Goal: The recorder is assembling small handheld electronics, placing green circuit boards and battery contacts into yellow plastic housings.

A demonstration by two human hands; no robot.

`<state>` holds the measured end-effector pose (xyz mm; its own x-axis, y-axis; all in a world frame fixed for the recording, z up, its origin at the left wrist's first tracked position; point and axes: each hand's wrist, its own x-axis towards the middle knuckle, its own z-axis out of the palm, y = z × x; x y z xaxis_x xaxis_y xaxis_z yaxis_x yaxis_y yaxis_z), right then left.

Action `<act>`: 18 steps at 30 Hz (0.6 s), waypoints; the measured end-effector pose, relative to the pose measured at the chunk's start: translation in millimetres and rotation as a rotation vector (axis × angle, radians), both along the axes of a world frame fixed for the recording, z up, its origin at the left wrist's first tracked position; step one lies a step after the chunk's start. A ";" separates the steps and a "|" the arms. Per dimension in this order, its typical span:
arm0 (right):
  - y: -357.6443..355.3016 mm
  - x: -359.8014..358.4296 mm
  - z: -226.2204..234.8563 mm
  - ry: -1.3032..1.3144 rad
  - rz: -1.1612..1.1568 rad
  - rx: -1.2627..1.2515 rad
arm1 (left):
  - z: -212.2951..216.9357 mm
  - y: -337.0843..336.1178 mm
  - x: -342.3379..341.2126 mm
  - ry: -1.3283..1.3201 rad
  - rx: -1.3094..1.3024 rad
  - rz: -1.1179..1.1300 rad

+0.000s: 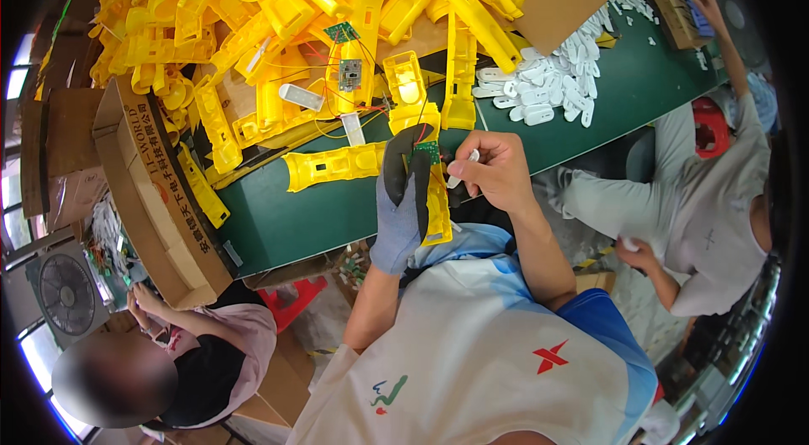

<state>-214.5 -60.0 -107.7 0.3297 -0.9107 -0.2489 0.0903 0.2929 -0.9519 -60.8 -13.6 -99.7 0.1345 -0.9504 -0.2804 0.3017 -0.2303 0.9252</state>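
At the table [278, 230], the left hand [399, 196] clasps a yellow shell [437, 217] and circuit board [426, 152], the right hand [499, 171] pinching a white piece [456, 181] (likely mid-fitting; careful alignment needed).

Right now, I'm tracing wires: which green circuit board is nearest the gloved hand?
The lower board, at the left hand; the upper board lies among yellow shells.

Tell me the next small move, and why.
I'd probably bring the white plastic piece in the right hand to the yellow casing: the fingers pinch it just beside the green circuit board, and the gloved left hand holds that casing.
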 end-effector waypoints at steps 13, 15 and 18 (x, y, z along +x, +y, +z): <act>4.3 22.5 -5.1 0.053 -0.123 -0.163 | -11.8 -1.8 0.3 -0.142 -0.126 0.004; 10.3 28.3 -4.8 -0.014 -0.161 -0.182 | -6.7 -2.4 3.1 -0.188 -0.170 0.012; 17.8 26.7 -6.3 -0.062 -0.153 -0.156 | -3.6 -3.9 1.3 -0.227 -0.224 0.038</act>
